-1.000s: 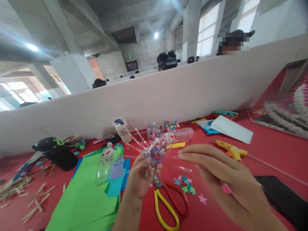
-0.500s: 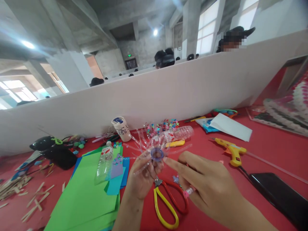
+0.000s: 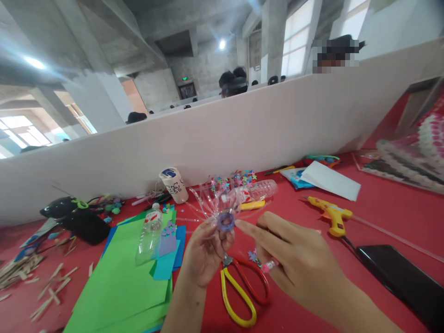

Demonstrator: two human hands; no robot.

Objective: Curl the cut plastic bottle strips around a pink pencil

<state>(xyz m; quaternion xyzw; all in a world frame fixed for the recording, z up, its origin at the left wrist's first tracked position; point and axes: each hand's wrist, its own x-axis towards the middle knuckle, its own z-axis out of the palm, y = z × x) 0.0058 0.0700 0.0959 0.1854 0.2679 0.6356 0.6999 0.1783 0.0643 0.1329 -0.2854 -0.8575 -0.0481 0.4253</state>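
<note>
My left hand (image 3: 204, 252) is closed around the neck of a cut clear plastic bottle top (image 3: 222, 210), whose strips fan outward and whose blue-ringed mouth faces me. My right hand (image 3: 298, 270) is beside it, index finger stretched out with its tip touching the bottle mouth. A small pink star (image 3: 267, 266) is pinched in the lower fingers of that hand. Yellow-and-red scissors (image 3: 243, 291) lie on the red table (image 3: 381, 217) under my hands, with small coloured paper stars (image 3: 252, 255) beside them.
Green and blue paper sheets (image 3: 121, 282) and a clear bottle (image 3: 149, 233) lie to the left, wooden sticks (image 3: 34, 282) further left. A paper cup (image 3: 173, 185), another bottle (image 3: 258, 190), a yellow glue gun (image 3: 331, 215) and a black phone (image 3: 398, 277) surround them. A white partition (image 3: 243, 134) stands behind, with people beyond it.
My right hand moved left toward the bottle top, and its index finger came to the blue mouth. The pink star moved with it. My left hand kept its hold.
</note>
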